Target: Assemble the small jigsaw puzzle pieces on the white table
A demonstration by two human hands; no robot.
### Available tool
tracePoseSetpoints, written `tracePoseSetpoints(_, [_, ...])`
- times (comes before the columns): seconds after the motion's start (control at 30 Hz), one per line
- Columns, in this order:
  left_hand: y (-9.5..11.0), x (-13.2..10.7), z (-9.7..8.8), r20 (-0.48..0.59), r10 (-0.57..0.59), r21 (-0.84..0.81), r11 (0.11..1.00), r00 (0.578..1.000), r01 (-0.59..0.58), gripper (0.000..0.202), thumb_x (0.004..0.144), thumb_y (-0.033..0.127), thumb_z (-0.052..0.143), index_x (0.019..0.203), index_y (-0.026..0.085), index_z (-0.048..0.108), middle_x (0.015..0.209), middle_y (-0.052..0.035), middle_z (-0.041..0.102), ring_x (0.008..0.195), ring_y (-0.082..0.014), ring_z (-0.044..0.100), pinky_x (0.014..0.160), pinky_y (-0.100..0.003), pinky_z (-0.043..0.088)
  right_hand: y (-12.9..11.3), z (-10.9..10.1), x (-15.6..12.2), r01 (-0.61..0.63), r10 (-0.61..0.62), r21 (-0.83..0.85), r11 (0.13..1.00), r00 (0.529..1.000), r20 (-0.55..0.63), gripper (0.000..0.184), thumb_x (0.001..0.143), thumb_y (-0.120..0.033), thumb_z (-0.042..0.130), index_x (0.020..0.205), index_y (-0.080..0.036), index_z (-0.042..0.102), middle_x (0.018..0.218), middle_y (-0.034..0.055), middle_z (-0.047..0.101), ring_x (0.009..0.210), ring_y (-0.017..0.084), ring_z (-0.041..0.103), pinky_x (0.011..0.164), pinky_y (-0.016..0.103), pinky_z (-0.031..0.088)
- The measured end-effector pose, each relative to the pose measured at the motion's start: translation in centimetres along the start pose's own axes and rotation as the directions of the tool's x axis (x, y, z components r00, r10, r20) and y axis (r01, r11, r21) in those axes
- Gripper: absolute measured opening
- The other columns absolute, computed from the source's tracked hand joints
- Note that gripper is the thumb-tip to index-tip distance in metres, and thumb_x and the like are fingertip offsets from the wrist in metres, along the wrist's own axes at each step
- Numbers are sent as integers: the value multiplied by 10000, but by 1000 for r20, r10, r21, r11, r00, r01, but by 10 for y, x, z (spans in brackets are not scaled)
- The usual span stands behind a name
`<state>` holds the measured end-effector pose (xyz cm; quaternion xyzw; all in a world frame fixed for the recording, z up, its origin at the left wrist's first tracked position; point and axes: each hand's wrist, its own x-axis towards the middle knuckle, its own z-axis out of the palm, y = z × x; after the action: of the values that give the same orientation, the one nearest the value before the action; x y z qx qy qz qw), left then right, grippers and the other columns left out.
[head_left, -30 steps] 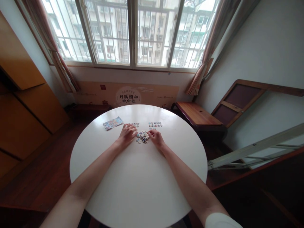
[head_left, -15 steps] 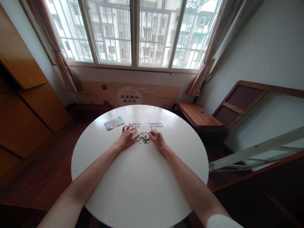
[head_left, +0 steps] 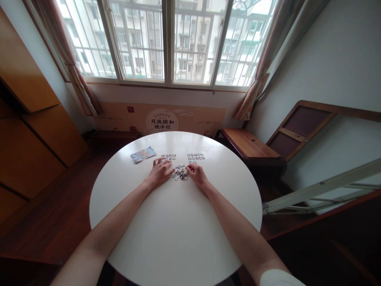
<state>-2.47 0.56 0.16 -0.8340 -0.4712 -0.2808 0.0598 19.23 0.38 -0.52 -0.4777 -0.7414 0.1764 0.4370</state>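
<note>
A heap of small jigsaw puzzle pieces (head_left: 180,172) lies on the white round table (head_left: 175,226) between my two hands. At its left side rests my left hand (head_left: 161,171), palm down, fingers spread and thumb side touching the edge of the heap. My right hand (head_left: 196,174) is at the right side, its fingertips pinched on a puzzle piece that is mostly hidden. Beyond the hands, pieces are laid out in short rows: a left group (head_left: 168,156), partly covered by my left fingers, and a right group (head_left: 195,157).
A colourful picture sheet (head_left: 143,154) lies at the table's far left. A wooden bench (head_left: 250,143) stands behind the table on the right. Orange-brown cabinets (head_left: 41,155) are on the left, and a barred window (head_left: 166,43) is ahead.
Hardly anything differs. Both hands stay beside the heap with almost the same finger positions, and the rows of pieces look unchanged.
</note>
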Motion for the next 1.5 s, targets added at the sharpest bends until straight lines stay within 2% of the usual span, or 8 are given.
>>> tracePoseSetpoints(0.17, [-1,0,1,15,1,10,1000,1000,-2,237,836,373,501,968,225,632,1113,-74,611,1169,-284,399,975,-446,237,0,0,0,-7,7,4,1000,1000,4,218,805,-289,500,697,-162,641,676,24,609,570,122,535,589,237,422])
tracePoseSetpoints(0.33, [2,1,-8,-45,1,22,1000,999,0,299,843,364,493,1074,215,611,1149,-93,586,1130,-276,443,948,-427,285,2,0,1,-16,17,20,1000,1000,-21,218,808,-288,493,697,-163,632,672,28,615,584,128,544,597,241,430])
tracePoseSetpoints(0.47, [10,-1,-11,-9,-70,-101,993,998,68,311,871,368,440,1087,223,610,870,-50,652,835,-193,579,786,-321,399,4,0,3,-46,49,44,998,997,-56,199,801,-283,494,728,-164,637,703,39,636,581,131,555,599,245,440])
tracePoseSetpoints(0.53, [14,-3,-8,50,-139,-199,969,989,147,324,874,379,429,1108,237,601,714,-3,633,643,-142,571,643,-257,406,4,-1,3,-63,66,40,997,996,-66,192,794,-280,498,749,-165,644,701,39,639,572,131,552,593,243,438])
tracePoseSetpoints(0.63, [17,-5,-2,105,-174,-276,941,979,197,334,856,378,451,1114,237,608,620,26,598,546,-109,535,550,-216,367,3,-2,2,-87,87,12,996,995,-57,195,789,-277,497,772,-162,653,616,18,606,530,123,521,570,236,413])
tracePoseSetpoints(0.9, [18,-6,-1,176,-187,-237,945,966,226,358,818,399,495,1105,233,628,625,24,598,558,-99,531,544,-198,337,4,-3,-2,-93,95,-35,995,993,67,219,785,-283,504,867,-160,665,568,-7,558,520,106,493,552,214,368])
tracePoseSetpoints(1.23, [25,-3,-5,228,-251,-122,951,941,283,352,818,420,489,1091,255,638,672,11,641,582,-115,553,538,-205,321,4,-1,-3,-106,111,-70,992,991,77,217,786,-276,504,875,-175,673,609,4,594,553,114,529,580,218,388])
tracePoseSetpoints(1.5, [23,-1,-2,218,-284,-87,947,934,309,306,817,428,474,954,246,678,666,1,638,603,-129,551,532,-213,304,3,-1,-3,-92,98,-72,993,992,83,207,787,-275,505,856,-178,674,631,12,612,572,120,543,590,220,400])
